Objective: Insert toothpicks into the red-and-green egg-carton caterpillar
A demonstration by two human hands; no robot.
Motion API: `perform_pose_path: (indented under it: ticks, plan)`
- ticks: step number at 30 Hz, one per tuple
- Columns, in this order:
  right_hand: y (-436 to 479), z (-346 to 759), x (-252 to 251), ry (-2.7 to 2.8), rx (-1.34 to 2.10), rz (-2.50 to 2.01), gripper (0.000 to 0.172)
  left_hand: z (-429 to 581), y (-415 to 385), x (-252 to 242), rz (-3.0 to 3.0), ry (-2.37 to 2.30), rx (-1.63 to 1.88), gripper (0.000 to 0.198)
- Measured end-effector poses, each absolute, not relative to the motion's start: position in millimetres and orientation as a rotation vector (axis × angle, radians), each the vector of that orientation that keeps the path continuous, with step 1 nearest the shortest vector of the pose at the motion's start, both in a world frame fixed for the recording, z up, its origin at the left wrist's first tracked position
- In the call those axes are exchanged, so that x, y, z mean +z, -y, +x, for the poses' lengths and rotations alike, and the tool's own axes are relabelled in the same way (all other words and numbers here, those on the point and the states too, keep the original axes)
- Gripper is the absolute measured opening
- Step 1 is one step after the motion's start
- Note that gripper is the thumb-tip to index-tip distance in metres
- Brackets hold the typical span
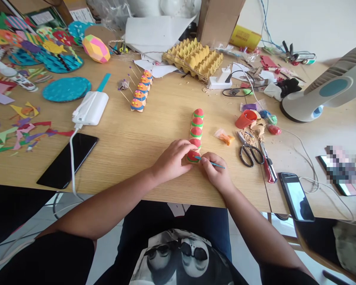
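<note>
A strip of egg-carton humps (196, 132), covered in red and green that looks like clay, lies lengthwise in front of me. My left hand (172, 160) grips its near end from the left, fingers bent over the last humps. Pinched in my right hand (216, 171) is a thin blue modelling tool (218, 164), its flat tip touching the nearest red hump. Farther back on the left stands a similar strip (141, 91) in orange and blue, with pink and yellow dots on top. Several purple-tipped sticks (125, 96) lean out beside that strip.
Scissors (250, 150), a box cutter (267, 162), a red cup (245, 118) and an orange clay packet (224, 136) lie right of my hands. A phone (296, 196) sits near the edge; a power bank (91, 107) and another phone (68, 160) are left. An egg tray (192, 59) stands behind.
</note>
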State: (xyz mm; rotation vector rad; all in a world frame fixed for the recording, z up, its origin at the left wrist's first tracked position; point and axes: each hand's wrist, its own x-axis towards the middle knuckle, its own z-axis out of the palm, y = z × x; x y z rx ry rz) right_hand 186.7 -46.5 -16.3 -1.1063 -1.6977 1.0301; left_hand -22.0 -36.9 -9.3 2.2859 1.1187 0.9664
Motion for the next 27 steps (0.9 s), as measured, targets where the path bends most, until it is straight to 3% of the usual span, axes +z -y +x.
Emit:
perform_pose_path:
  ticks: [27]
  plan:
    - [48.0,186.3,-11.1,1.793,0.768,-1.201,0.027,-21.1,37.8,-10.6,2.194,-1.107,0.953,0.047]
